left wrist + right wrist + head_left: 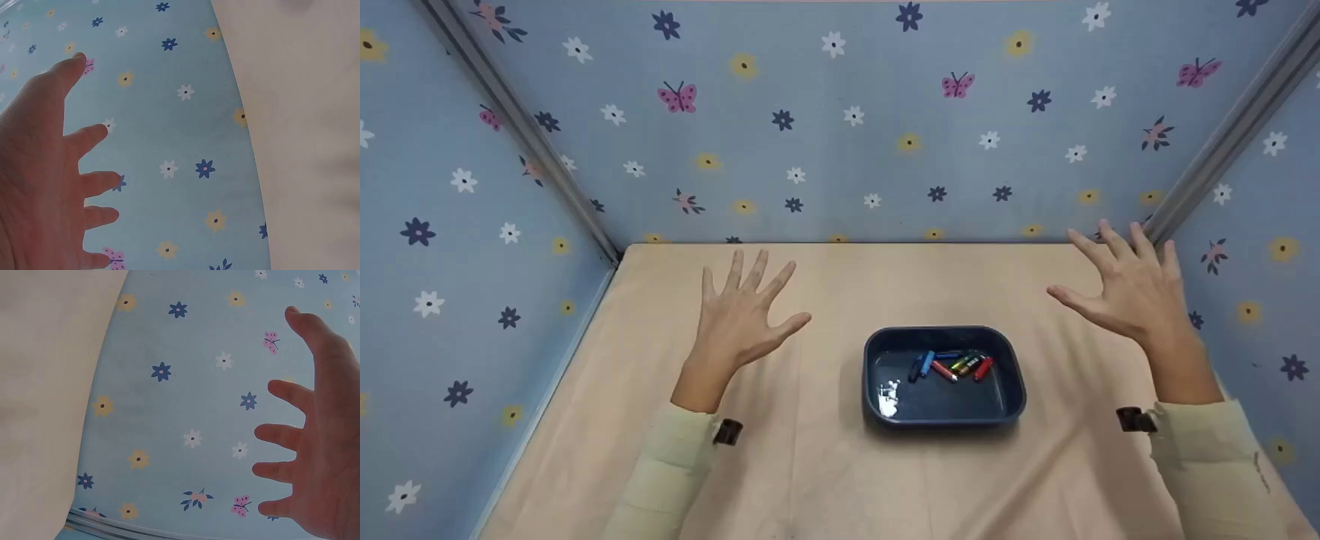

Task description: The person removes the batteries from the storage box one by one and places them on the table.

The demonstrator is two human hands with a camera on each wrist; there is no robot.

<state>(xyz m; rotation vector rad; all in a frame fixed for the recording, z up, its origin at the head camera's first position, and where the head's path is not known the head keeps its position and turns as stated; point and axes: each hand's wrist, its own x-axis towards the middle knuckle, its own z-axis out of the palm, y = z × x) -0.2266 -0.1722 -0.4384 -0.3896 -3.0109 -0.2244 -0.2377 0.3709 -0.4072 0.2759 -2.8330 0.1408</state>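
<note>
My left hand (737, 321) is held over the left part of the table, fingers spread and straight, holding nothing. On the other side my right hand (1140, 294) is raised near the back right corner, its fingers also spread and holding nothing. Between them, a little right of the middle, stands a dark blue rectangular tub (945, 420). Inside it lie several small batteries: a light blue one (928, 363), a red one (983, 369) and others in dark and greenish colours. Both wrist views show the spread left hand (39, 169) and right hand (332, 433) against the patterned wall.
A beige cloth (825, 480) with creases covers the table. Blue panels with flowers and butterflies form a back wall (877, 90) and side walls, joined by grey corner posts (517, 127). Each sleeve has a small black device (727, 432) at the wrist.
</note>
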